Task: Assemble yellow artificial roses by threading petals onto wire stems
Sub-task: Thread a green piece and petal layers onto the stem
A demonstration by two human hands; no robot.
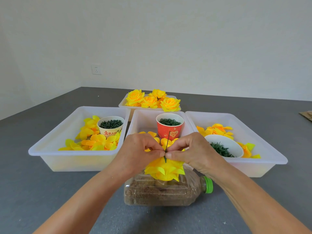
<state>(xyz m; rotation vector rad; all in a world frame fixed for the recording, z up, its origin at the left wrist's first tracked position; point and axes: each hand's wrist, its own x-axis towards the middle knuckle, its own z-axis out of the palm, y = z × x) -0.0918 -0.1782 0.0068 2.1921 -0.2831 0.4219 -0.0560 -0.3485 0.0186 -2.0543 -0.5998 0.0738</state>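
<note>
Four white plastic trays on grey tabletop (pixel 50 200): left tray (pixel 50 146), middle tray (pixel 140 119), right tray (pixel 263 149), far tray (pixel 123 103). Far tray holds four finished yellow roses (pixel 152 100). Three containers of dark green parts: white paper cup (pixel 110 126) in left tray, red paper cup (pixel 169 126) in middle tray, white bowl (pixel 224 146) in right tray. Loose yellow petals (pixel 94 139) in all three near trays. One clear bottle (pixel 162 191), green cap, lies on its side, filled with brown grains. Left hand (pixel 140 149) and right hand (pixel 190 149) meet above bottle, thumbs and forefingers both pinching one wire stem (pixel 167 141) just over a half-built yellow rose (pixel 164 171), which hangs below fingertips, touching bottle top.
</note>
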